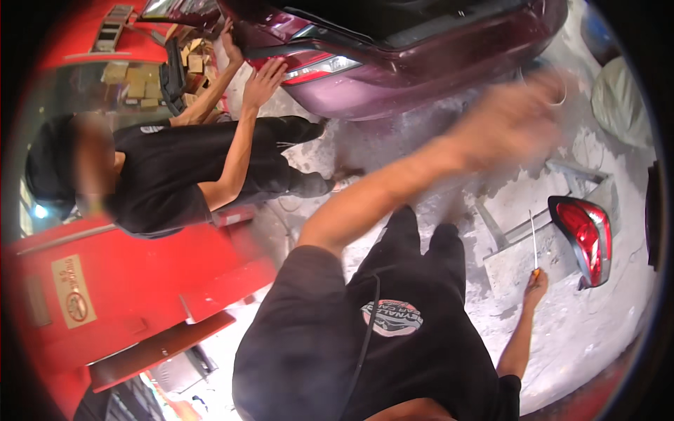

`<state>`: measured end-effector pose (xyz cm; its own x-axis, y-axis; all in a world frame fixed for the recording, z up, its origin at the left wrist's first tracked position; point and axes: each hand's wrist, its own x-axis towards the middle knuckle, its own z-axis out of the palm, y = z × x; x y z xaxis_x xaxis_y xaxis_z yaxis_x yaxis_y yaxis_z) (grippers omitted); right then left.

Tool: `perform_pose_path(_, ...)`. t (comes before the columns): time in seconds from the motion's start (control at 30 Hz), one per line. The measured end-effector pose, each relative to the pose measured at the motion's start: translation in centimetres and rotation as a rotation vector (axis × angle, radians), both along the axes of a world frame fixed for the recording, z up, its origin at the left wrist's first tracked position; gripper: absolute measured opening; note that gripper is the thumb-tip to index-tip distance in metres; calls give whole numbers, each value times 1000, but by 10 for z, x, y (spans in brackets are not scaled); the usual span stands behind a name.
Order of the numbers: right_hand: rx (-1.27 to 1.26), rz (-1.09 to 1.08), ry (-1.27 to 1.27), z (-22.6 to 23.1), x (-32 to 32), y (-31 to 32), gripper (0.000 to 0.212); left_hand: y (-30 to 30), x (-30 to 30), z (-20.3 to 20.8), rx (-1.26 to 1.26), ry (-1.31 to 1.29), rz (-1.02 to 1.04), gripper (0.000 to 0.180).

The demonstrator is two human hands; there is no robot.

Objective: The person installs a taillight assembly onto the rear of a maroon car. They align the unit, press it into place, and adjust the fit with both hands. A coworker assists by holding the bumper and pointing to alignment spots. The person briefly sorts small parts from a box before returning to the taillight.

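My left hand [516, 119] is stretched out across to the upper right, near the rear bumper of a maroon car [407, 77]. Motion smears its fingers, so their state does not show. A pale curved outline shows beside it, too blurred to name. Low on the right, my right hand [537, 284] is closed around the orange handle of a screwdriver [534, 242], whose long thin shaft points away from me. A loose red and clear tail light [590, 242] with a dark edge is just beyond it, apart from the tool.
At left, a person in black [189, 165] has both hands on the car's rear corner by its fitted tail light [319, 69]. A red vehicle [140, 281] stands behind them, with cardboard pieces [196, 63] nearby. A grey frame [491, 224] and a pale sack [621, 102] are at right.
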<state>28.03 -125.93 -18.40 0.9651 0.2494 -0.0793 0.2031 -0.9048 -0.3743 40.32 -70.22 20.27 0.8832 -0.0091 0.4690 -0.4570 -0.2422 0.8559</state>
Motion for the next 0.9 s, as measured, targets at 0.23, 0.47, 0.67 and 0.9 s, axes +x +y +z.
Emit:
perform_pose_path(0.23, 336, -295, 156, 58, -66, 143, 18, -34, -93, 86, 49, -375, -475, 32)
perform_pose_path(0.47, 905, -376, 434, 196, -45, 404, 18, 103, -199, -186, -588, 976, 14, 37)
perform_pose_path(0.67, 846, 158, 280, 234, -38, 547, 21, 143, -230, -164, -1154, 841, 74, 41)
perform_pose_path(0.9, 751, 627, 217, 266, -60, 610, 18, 168, -275, -174, -1372, 587, 321, 35)
